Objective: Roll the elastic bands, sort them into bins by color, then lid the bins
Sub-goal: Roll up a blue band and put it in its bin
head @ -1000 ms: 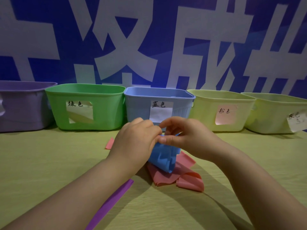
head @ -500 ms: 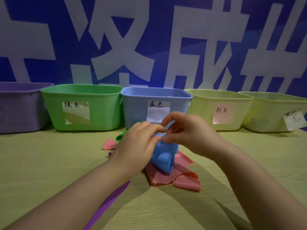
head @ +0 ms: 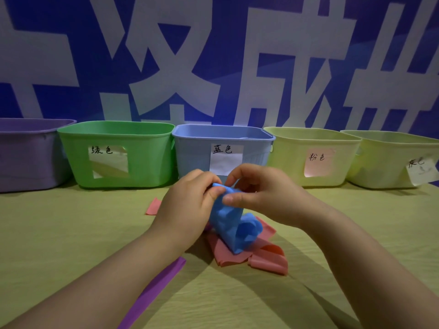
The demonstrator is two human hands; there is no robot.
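Note:
A blue elastic band [head: 234, 225] hangs between both hands just in front of the blue bin [head: 194, 153]. My left hand [head: 190, 205] pinches its upper end from the left. My right hand [head: 263, 193] pinches the same end from the right, fingers curled over it. The band's lower part droops in loose folds onto a pink band [head: 263, 257] lying on the table. A purple band [head: 154, 293] runs flat under my left forearm. Another pink piece [head: 153, 207] peeks out left of my left hand.
Five open bins line the back of the green table: purple [head: 28, 157], green [head: 147, 157], blue, and two pale yellow ones [head: 289, 160] [head: 380, 162], each with a paper label. A blue and white wall stands right behind them.
Both hands have kept working the top of the blue band. More of the band now hangs loose and lower over the pink band; the hands sit slightly higher, nearer the blue bin.

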